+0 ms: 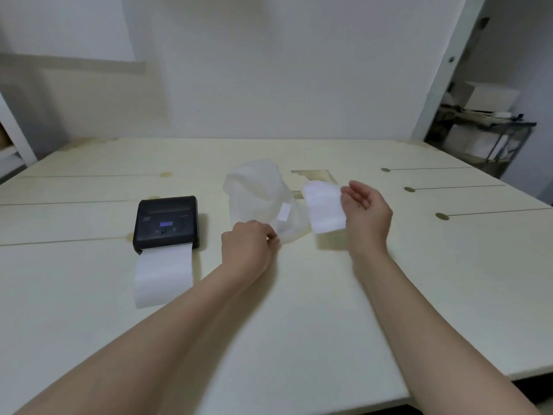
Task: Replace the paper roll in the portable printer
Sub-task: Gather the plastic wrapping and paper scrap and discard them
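Fingers (pixel 270 235) pinch bag (pixel 260 193); right hand (pixel 366 212) seemingly grips roll (pixel 324 206).

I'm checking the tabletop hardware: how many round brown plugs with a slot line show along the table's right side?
3: far one, middle one, nearest one. Others may lie outside the view.

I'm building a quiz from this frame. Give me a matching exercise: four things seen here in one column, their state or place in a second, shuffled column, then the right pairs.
Things
1. printer
2. paper strip
3. plastic bag
4. white paper piece

States
A. held at the right hand
B. hangs out of the black device's front slot, lying on the table
C. translucent, pinched at its near edge by the left hand
D. black, sits left of both hands

Pairs: 1-D, 2-B, 3-C, 4-A
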The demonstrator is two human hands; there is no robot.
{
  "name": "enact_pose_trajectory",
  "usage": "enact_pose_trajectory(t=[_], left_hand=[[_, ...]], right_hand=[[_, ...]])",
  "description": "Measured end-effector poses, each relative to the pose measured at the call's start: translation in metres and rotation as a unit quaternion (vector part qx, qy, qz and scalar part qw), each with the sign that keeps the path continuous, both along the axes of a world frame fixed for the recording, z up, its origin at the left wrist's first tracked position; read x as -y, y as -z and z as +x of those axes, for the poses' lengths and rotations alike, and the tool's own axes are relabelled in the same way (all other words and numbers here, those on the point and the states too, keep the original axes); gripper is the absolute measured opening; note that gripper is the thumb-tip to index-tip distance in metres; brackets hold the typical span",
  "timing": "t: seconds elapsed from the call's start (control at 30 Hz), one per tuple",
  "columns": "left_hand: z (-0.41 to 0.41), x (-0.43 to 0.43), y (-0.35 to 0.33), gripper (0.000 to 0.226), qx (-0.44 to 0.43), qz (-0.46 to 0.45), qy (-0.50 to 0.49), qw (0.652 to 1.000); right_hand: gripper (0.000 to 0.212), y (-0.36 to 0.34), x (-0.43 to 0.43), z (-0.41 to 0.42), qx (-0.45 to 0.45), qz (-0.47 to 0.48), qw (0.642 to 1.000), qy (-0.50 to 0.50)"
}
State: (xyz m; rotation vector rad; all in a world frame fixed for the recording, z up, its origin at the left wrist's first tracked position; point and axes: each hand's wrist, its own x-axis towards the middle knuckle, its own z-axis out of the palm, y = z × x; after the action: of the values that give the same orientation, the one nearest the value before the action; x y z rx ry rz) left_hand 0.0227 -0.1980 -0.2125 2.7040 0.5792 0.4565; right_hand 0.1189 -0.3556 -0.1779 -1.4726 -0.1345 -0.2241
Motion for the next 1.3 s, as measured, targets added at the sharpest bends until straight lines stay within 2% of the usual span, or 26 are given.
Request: enact_pose_trajectory(t=[0.03,0.1,0.23,0.27,0.33,0.4,0.47,0.5,0.6,0.63,0.7,0.8,0.93,1.03,1.1,1.17,1.3], left_hand=[[-0.002,0.002,0.000,0.022,0.001,-0.003,0.009,1.000],[-0.005,0.007,-0.001,0.023,0.006,-0.011,0.028,1.000],[-0.017,0.017,-0.005,0.024,0.020,-0.019,0.055,0.998],[-0.020,0.018,-0.006,0.023,0.024,-0.038,0.053,0.998],[-0.025,0.017,-0.007,0.016,0.037,-0.110,0.042,0.992],[-0.029,0.015,-0.005,0.011,0.053,-0.173,0.032,0.983],[-0.032,0.013,-0.002,0.012,0.070,-0.201,0.027,0.977],[-0.034,0.013,-0.002,0.017,0.079,-0.212,0.027,0.974],[-0.040,0.016,-0.004,0.065,0.087,-0.258,0.036,0.961],[-0.042,0.018,-0.006,0.083,0.084,-0.276,0.044,0.956],[-0.047,0.024,-0.011,0.108,0.068,-0.307,0.072,0.947],[-0.056,0.041,-0.015,0.124,0.056,-0.345,0.135,0.927],[-0.063,0.072,-0.026,0.124,0.119,-0.481,0.149,0.856],[-0.063,0.098,-0.038,0.117,0.140,-0.517,0.183,0.825],[-0.065,0.121,-0.042,0.111,0.120,-0.529,0.221,0.810],[-0.069,0.149,-0.041,0.097,0.096,-0.501,0.252,0.822],[-0.077,0.210,-0.026,0.039,0.099,-0.330,0.288,0.894]], right_hand=[[0.029,-0.005,-0.004,-0.002,-0.008,0.035,0.998,-0.056],[0.036,-0.006,-0.015,-0.005,-0.024,0.003,0.992,-0.127],[0.052,0.009,-0.032,-0.008,-0.030,-0.230,0.966,-0.115],[0.058,0.013,-0.033,-0.008,-0.032,-0.306,0.946,-0.098],[0.070,0.018,-0.033,-0.009,-0.048,-0.461,0.884,-0.059],[0.078,0.019,-0.032,-0.013,-0.077,-0.531,0.842,-0.054],[0.073,0.018,-0.030,-0.017,-0.105,-0.521,0.844,-0.072],[0.063,0.018,-0.027,-0.019,-0.111,-0.500,0.855,-0.083],[0.015,0.018,-0.014,-0.031,-0.080,-0.422,0.895,-0.124],[0.009,0.017,-0.008,-0.037,-0.066,-0.393,0.908,-0.130],[0.014,0.017,0.007,-0.046,-0.050,-0.338,0.931,-0.128],[0.022,0.016,0.045,-0.061,-0.034,-0.289,0.946,-0.143],[0.024,0.010,0.109,-0.087,-0.053,-0.213,0.954,-0.206],[0.017,0.008,0.153,-0.104,-0.060,-0.221,0.953,-0.200],[0.016,0.010,0.184,-0.115,-0.072,-0.222,0.951,-0.202],[0.015,0.017,0.214,-0.127,-0.095,-0.218,0.951,-0.199],[0.011,0.032,0.269,-0.138,-0.130,-0.250,0.952,-0.123]])
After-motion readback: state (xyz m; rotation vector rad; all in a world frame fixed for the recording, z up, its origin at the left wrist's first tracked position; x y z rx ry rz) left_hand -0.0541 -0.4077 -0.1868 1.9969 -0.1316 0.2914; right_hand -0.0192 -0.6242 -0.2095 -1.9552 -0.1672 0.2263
